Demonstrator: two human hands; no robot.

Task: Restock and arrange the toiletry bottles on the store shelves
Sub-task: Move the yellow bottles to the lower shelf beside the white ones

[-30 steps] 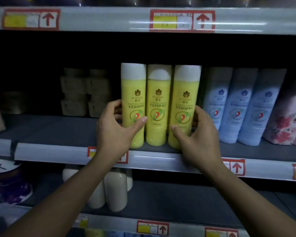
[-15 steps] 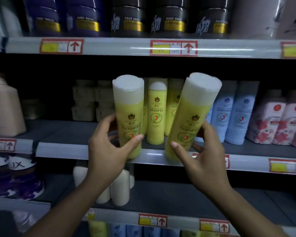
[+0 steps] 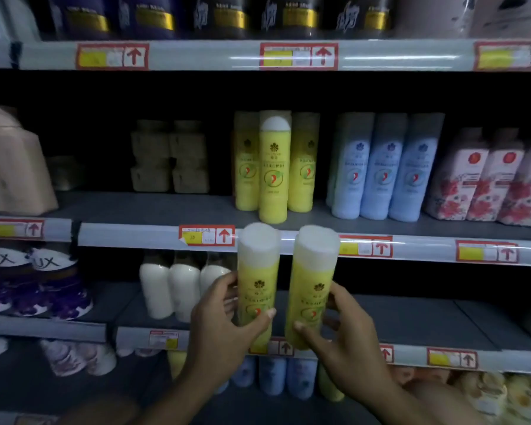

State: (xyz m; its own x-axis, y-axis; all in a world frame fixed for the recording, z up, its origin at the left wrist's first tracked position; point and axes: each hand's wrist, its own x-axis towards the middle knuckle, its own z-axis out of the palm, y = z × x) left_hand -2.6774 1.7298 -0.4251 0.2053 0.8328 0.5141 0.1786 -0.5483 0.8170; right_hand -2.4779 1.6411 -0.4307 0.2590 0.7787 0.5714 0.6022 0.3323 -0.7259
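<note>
I hold two yellow bottles with white caps upright, side by side, in front of the shelves. My left hand (image 3: 224, 326) grips the left yellow bottle (image 3: 258, 271) and my right hand (image 3: 347, 335) grips the right yellow bottle (image 3: 314, 277). Both are off the shelf, below the middle shelf's front rail (image 3: 135, 236). On that shelf three more yellow bottles (image 3: 273, 170) stay standing, the middle one forward of the other two.
Light blue bottles (image 3: 383, 167) and floral pink packs (image 3: 485, 179) stand right of the yellow ones. Beige boxes (image 3: 169, 157) sit at the back left. White bottles (image 3: 172, 289) stand on the lower shelf, dark bottles (image 3: 227, 16) on the top shelf.
Both hands pulled a yellow bottle each off the middle shelf and brought them down and toward me. The right bottle was tilted and now is nearly upright.
</note>
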